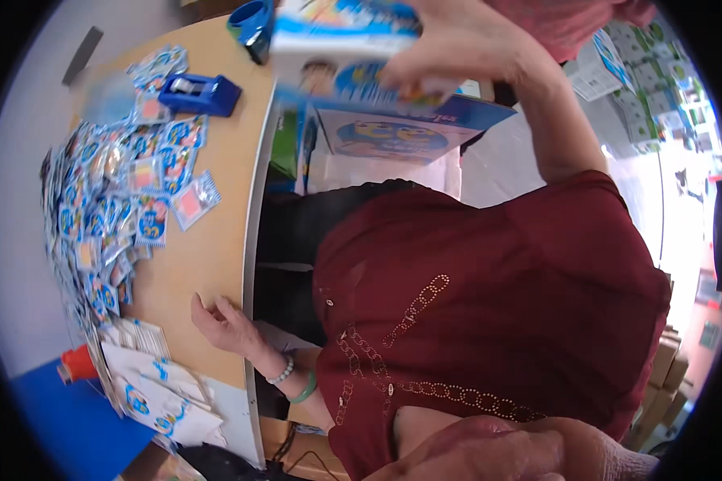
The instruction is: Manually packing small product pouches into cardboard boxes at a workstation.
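The right hand's grip (449,44) is clamped on a white-and-blue printed cardboard box (329,62), partly hiding a larger blue-printed carton (389,136). Well apart, the left hand (229,329), empty, fingers loosely curled, is near small blue-and-clear plastic packets (108,176) heaped on the pale wooden table (180,276).

Sachets (136,172) lie heaped along the far side of the counter (188,280), with a tape dispenser (208,96) at the heap's upper end and flat cardboard pieces (164,409) past its lower end. The left hand (226,325) is by the counter's near edge; the right hand (457,48) holds a box (321,68) above a carton (385,138) beside the counter.
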`<control>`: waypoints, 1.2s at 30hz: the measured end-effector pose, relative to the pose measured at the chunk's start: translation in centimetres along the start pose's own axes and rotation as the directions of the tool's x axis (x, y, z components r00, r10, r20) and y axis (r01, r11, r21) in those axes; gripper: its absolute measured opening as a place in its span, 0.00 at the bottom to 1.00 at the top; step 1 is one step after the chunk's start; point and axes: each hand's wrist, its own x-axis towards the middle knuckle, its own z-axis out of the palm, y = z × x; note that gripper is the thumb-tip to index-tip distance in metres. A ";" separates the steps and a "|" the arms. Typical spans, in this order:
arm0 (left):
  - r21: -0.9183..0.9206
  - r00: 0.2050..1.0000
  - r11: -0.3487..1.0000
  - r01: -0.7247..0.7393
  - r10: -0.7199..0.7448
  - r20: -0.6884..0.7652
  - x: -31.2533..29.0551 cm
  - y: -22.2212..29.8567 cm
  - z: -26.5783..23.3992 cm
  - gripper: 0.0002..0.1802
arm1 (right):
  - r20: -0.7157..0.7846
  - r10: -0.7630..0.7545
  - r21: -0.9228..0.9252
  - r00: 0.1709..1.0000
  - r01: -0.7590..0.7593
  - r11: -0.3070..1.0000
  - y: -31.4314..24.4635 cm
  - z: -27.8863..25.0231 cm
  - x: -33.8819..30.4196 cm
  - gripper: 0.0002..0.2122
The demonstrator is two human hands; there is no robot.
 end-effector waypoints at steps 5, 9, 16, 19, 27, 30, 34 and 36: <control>0.198 0.977 0.957 -0.214 0.207 0.056 1.3 -1.8 1.2 0.14 | -0.222 0.176 -0.452 0.959 -0.261 0.853 5.9 -1.5 0.7 0.33; -0.037 0.996 0.995 -0.090 0.089 -0.025 0.9 -1.1 1.1 0.11 | -0.279 0.027 -0.702 0.960 -0.223 0.676 12.1 0.7 0.1 0.34; 0.032 0.992 0.991 -0.130 0.130 0.005 1.1 -0.6 0.7 0.10 | -0.275 -0.132 -0.756 0.952 -0.130 0.642 13.8 1.0 1.7 0.30; 0.018 0.988 0.988 -0.154 0.154 0.010 1.3 -0.6 1.0 0.10 | -0.263 -0.118 -0.752 0.957 -0.127 0.647 14.0 1.4 2.1 0.31; 0.002 0.985 0.985 -0.175 0.175 0.010 1.0 -1.2 0.6 0.09 | -0.368 -0.100 -0.742 0.924 -0.227 0.630 17.0 2.7 1.6 0.31; -0.005 0.987 0.987 -0.158 0.158 0.012 0.8 -1.6 0.3 0.09 | -0.324 0.028 -0.785 0.946 -0.285 0.550 16.6 2.8 1.4 0.30; 0.005 0.989 0.989 -0.146 0.145 0.021 0.8 -1.1 0.6 0.09 | -0.262 -0.048 -0.820 0.964 -0.196 0.538 16.0 2.4 1.7 0.28; 0.017 0.995 0.996 -0.093 0.092 0.028 0.6 -1.0 0.4 0.09 | -0.226 -0.023 -0.812 0.974 -0.175 0.558 15.2 2.5 1.8 0.25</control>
